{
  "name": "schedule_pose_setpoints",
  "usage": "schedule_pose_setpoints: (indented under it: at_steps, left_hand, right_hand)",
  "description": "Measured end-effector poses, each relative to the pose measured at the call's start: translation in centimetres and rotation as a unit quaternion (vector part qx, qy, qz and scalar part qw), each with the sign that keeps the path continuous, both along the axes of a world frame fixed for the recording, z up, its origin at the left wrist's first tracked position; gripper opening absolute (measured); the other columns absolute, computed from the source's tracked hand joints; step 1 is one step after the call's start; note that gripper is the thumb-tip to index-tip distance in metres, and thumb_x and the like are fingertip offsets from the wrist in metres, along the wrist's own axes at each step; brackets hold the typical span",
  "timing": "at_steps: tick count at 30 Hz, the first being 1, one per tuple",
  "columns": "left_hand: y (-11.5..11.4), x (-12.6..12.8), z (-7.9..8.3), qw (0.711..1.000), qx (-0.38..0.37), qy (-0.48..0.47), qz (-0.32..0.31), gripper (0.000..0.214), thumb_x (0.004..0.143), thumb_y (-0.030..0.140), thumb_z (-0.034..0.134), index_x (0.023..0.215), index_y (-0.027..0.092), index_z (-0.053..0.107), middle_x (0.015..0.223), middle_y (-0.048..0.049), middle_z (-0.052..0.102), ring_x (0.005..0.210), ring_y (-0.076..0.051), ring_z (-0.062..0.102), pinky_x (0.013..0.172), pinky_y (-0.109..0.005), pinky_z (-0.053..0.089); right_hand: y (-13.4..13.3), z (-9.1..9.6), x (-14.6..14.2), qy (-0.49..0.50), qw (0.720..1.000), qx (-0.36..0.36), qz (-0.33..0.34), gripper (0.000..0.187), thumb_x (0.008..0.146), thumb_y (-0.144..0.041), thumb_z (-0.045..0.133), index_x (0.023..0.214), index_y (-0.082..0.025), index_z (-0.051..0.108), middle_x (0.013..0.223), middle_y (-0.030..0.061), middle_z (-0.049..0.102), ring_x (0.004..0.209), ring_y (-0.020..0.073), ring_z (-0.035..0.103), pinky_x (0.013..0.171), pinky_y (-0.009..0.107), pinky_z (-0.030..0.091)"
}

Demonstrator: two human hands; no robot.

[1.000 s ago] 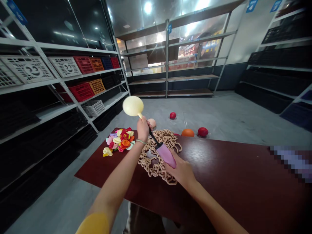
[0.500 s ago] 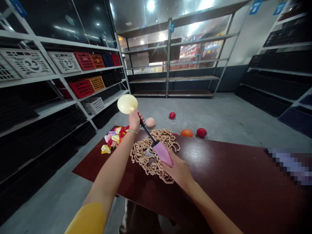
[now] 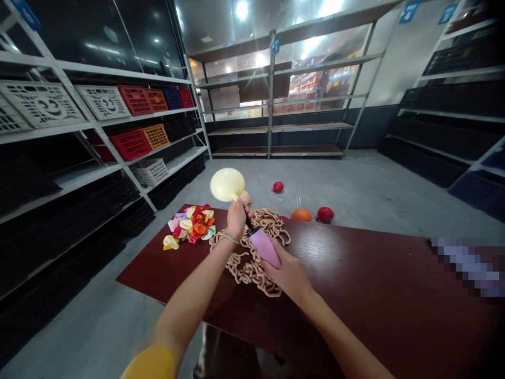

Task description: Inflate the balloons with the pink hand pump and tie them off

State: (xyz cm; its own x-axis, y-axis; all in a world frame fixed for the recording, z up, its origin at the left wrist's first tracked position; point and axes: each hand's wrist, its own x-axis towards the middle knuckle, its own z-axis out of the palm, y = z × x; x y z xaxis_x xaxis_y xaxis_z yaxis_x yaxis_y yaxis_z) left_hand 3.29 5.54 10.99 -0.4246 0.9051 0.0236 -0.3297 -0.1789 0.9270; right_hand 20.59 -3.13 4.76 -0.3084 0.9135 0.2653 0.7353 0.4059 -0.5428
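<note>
A pale yellow balloon (image 3: 227,184), partly inflated, sticks up from my left hand (image 3: 236,218). The fingers of that hand close round its neck and the far end of a balloon pump's black rod. My right hand (image 3: 290,273) wraps the pink barrel of the balloon pump (image 3: 265,247), which points away to the upper left. Only a short stretch of black rod shows between the two hands. Under the pump lies a heap of beige rope (image 3: 246,271) on the dark red table (image 3: 355,284). Left of my hand is a pile of colourful uninflated balloons (image 3: 193,223).
On the floor beyond the table lie red balloons (image 3: 325,214), an orange balloon (image 3: 301,215) and a peach balloon (image 3: 245,198), partly hidden. Shelves with crates (image 3: 134,100) line the left; a metal rack (image 3: 271,105) stands behind. A pixelated patch (image 3: 465,266) covers something at right.
My left hand has moved right and down toward my right hand, carrying the yellow balloon with it. The black rod has slid further into the pink barrel. My right hand has barely moved.
</note>
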Motion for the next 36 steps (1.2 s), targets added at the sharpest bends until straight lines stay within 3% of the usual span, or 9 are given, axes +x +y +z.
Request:
schedule_pose_setpoints:
  at_steps: [5,8,11,15,18,22,30,33,36]
  left_hand:
    - [2.3,-5.1,3.2,0.998,0.007,-0.013,0.059,0.024,0.089,0.034,0.051,0.072,0.021,0.043,0.053,0.0070,0.041,0.038,-0.007,0.040,0.038,-0.017,0.033]
    - [3.2,-5.6,4.5,0.995,0.032,-0.013,0.095,0.023,0.089,0.034,0.050,0.072,0.021,0.042,0.053,0.0071,0.040,0.038,-0.007,0.040,0.037,-0.016,0.032]
    - [2.9,-3.1,3.7,0.995,0.040,-0.017,0.087,0.027,0.091,0.038,0.049,0.071,0.021,0.041,0.052,0.0068,0.040,0.037,-0.008,0.039,0.036,-0.017,0.032]
    - [1.1,1.2,0.3,0.999,0.031,0.006,0.019,0.033,0.092,0.043,0.048,0.069,0.021,0.041,0.052,0.0054,0.042,0.038,-0.008,0.042,0.037,-0.018,0.035]
    - [0.5,2.0,-1.1,1.000,0.013,0.021,-0.004,0.036,0.092,0.046,0.048,0.068,0.021,0.041,0.050,0.0052,0.042,0.038,-0.009,0.043,0.038,-0.019,0.037]
    - [1.2,-0.5,0.1,0.999,0.004,0.035,-0.024,0.031,0.091,0.042,0.050,0.071,0.021,0.043,0.052,0.0051,0.043,0.038,-0.009,0.043,0.037,-0.020,0.037]
    - [3.4,-5.4,4.7,0.998,0.030,0.001,0.063,0.024,0.092,0.033,0.048,0.072,0.021,0.042,0.052,0.0066,0.041,0.038,-0.007,0.040,0.037,-0.016,0.032]
    - [2.9,-3.9,4.1,0.996,0.042,-0.024,0.073,0.026,0.091,0.037,0.048,0.072,0.021,0.041,0.052,0.0070,0.039,0.037,-0.007,0.039,0.036,-0.017,0.032]
    - [1.5,-0.7,2.0,0.998,0.041,-0.040,0.041,0.030,0.093,0.041,0.046,0.070,0.022,0.039,0.051,0.0071,0.038,0.037,-0.007,0.038,0.035,-0.018,0.032]
  right_hand:
    - [-0.3,0.1,0.0,-0.005,1.000,0.001,0.029,0.060,0.086,-0.036,0.061,0.144,-0.032,0.044,0.115,0.0032,0.073,0.096,0.0271,0.072,0.077,0.033,0.053]
    - [0.0,-0.3,0.4,-0.005,0.999,0.020,0.025,0.060,0.087,-0.037,0.059,0.145,-0.032,0.043,0.117,0.0035,0.072,0.095,0.0272,0.072,0.076,0.033,0.053]
    - [0.4,-0.7,0.7,-0.010,0.999,0.039,0.002,0.063,0.087,-0.038,0.059,0.147,-0.033,0.040,0.113,0.0031,0.073,0.087,0.0262,0.073,0.072,0.032,0.054]
    - [0.6,-0.8,0.7,-0.022,0.998,0.025,-0.046,0.063,0.085,-0.037,0.061,0.145,-0.032,0.044,0.109,0.0035,0.075,0.085,0.0270,0.074,0.069,0.032,0.054]
    - [0.6,-0.7,0.5,-0.013,0.999,0.009,-0.034,0.062,0.085,-0.040,0.061,0.144,-0.030,0.045,0.114,0.0049,0.073,0.092,0.0281,0.073,0.072,0.033,0.054]
    - [0.3,-0.5,0.2,0.004,1.000,-0.016,-0.001,0.063,0.088,-0.041,0.058,0.147,-0.032,0.039,0.119,0.0037,0.071,0.101,0.0283,0.071,0.079,0.035,0.054]
    - [-0.2,-0.3,0.3,0.012,1.000,-0.001,0.026,0.062,0.087,-0.036,0.058,0.146,-0.030,0.042,0.120,0.0042,0.071,0.101,0.0270,0.071,0.081,0.034,0.053]
    - [0.0,-0.5,0.5,-0.008,1.000,0.014,0.005,0.063,0.087,-0.036,0.059,0.147,-0.031,0.042,0.114,0.0038,0.073,0.094,0.0274,0.072,0.076,0.033,0.053]
    - [0.3,-0.8,0.7,-0.030,0.999,0.010,-0.034,0.063,0.086,-0.039,0.060,0.146,-0.030,0.044,0.108,0.0043,0.075,0.088,0.0282,0.074,0.072,0.033,0.053]
